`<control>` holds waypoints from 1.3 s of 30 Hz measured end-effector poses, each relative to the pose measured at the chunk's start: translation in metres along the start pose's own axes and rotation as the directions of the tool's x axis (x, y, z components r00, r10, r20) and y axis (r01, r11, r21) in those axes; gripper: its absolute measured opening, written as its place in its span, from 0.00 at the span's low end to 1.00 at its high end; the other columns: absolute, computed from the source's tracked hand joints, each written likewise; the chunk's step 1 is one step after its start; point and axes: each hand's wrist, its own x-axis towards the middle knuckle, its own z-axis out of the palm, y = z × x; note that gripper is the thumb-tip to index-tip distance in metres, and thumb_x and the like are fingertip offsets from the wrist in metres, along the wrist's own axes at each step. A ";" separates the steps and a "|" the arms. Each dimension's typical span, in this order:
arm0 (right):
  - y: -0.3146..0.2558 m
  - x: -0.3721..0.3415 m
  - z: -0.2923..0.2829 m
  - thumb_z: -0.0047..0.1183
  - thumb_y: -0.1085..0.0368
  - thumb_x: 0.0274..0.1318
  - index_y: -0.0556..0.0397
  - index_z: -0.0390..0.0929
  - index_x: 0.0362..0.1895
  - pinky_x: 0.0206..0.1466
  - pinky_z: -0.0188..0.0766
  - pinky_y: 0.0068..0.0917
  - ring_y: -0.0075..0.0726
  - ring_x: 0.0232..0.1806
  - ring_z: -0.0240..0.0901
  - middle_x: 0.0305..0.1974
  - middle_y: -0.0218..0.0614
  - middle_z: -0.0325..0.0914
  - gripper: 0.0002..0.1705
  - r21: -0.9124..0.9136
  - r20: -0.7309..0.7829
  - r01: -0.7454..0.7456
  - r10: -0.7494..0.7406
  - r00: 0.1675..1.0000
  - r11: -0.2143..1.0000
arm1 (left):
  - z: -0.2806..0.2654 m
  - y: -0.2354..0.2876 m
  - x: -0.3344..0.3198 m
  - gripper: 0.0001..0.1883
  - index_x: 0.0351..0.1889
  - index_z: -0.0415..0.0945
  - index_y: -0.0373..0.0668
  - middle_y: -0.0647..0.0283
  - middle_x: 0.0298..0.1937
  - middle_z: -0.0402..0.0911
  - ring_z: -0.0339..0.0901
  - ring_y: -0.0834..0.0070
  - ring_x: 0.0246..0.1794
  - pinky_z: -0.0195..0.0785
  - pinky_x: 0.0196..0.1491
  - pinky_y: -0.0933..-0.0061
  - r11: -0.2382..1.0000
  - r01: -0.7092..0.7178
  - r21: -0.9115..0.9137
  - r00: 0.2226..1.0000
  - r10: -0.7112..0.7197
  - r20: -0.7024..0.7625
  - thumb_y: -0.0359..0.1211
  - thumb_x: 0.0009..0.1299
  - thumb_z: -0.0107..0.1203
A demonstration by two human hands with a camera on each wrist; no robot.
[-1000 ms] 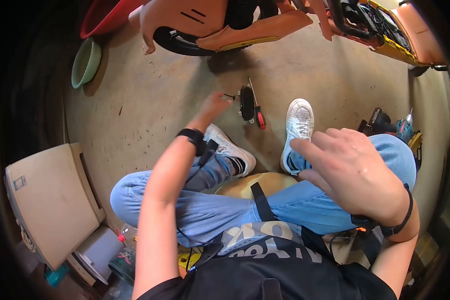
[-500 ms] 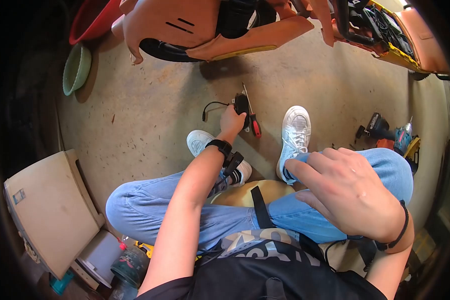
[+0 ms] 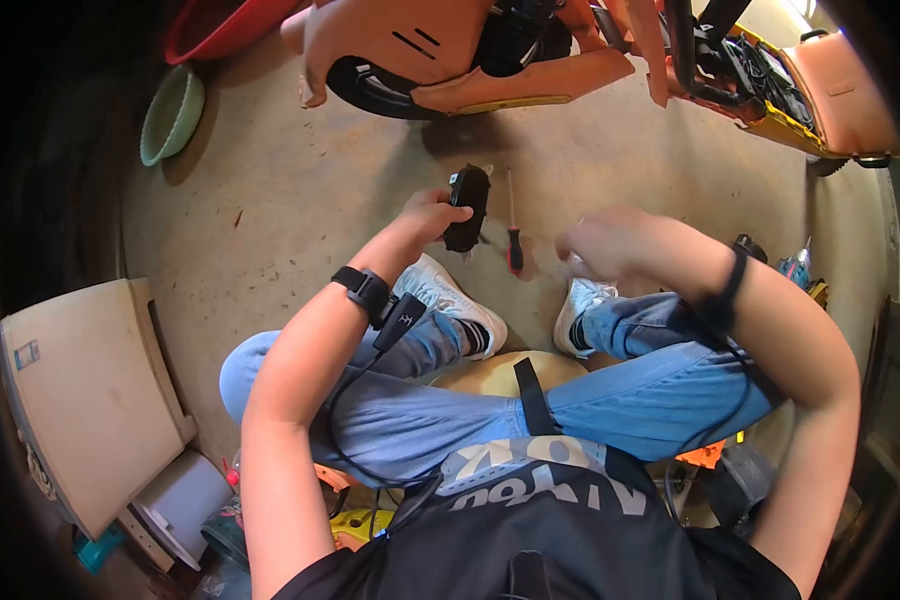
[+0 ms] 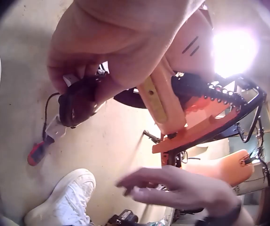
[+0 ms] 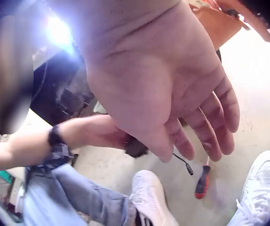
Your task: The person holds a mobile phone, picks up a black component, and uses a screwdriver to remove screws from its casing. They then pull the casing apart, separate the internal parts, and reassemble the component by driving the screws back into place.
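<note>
Taking the black box (image 3: pixel 471 190) as the centre of the dial, with twelve o'clock pointing away from you, your left hand (image 3: pixel 433 212) came in from about eight and had that box in a firm-looking grip. The thumb lay across its near face and the fingers went behind it, where you could not follow them all. The box stood nearly upright along the twelve-to-six line and seemed lifted clear of the floor (image 3: pixel 300 190), so the step in hand looked like holding it up for handling or a closer look

Your right hand (image 5: pixel 165 89) was between three and four o'clock, well apart from the box. It was smeared in the head view, but the right wrist view showed the palm bare and the fingers loosely extended, with hold of nothing. Beyond those fingers hung a thin black cable (image 5: pixel 189 168) with a plug on its end; where it joined was hidden

The screwdriver (image 3: pixel 514 240) lay just beside the box, towards four o'clock, its tip at twelve and its red and black handle at six. The orange scooter (image 3: pixel 560 80) stood at about one, and your left shoe (image 3: pixel 455 305) was planted at six

The next move, as I judged it, called for a steady left grip and, if both hands were to share the box, a right-hand reach towards nine o'clock with the cable kept from snagging
</note>
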 end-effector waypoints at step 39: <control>-0.059 -0.042 -0.050 0.54 0.56 0.50 0.47 0.85 0.42 0.44 0.78 0.45 0.48 0.44 0.83 0.39 0.41 0.86 0.17 0.070 -0.643 0.031 0.021 0.766 0.997 | -0.026 0.112 -0.229 0.27 0.73 0.57 0.35 0.45 0.73 0.63 0.64 0.55 0.72 0.61 0.72 0.55 0.297 -0.523 -0.799 0.652 0.743 -0.151 0.30 0.76 0.44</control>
